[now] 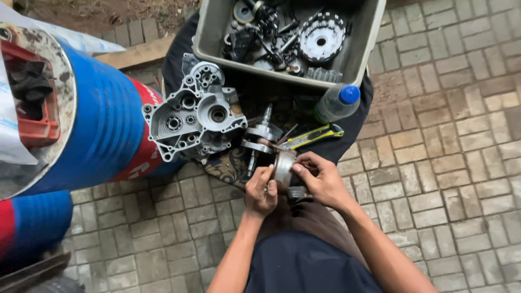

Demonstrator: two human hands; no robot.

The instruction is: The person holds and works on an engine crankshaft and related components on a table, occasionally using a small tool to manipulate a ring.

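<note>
Engine stripped right down, by the look of it. Left hand (261,191) curled shut around the near end of the crankshaft (264,142), fingers wrapped tight. Right hand (320,179) pinching a round metal piston (283,167) between thumb and fingertips, just beside the left, at the connecting rod's end. Crankshaft lying on the dark cloth (355,116) just ahead of both hands. Beyond the left hand, the bare crankcase half (192,116), emptied of its internals. Further ahead, a grey tub (209,32) heaped with the clutch basket (322,38) and loose gears. Utility knife (313,136) and plastic bottle (336,102) ahead of the right hand. Teardown seemingly done; crank and piston apparently still joined, nothing back in the case yet.
</note>
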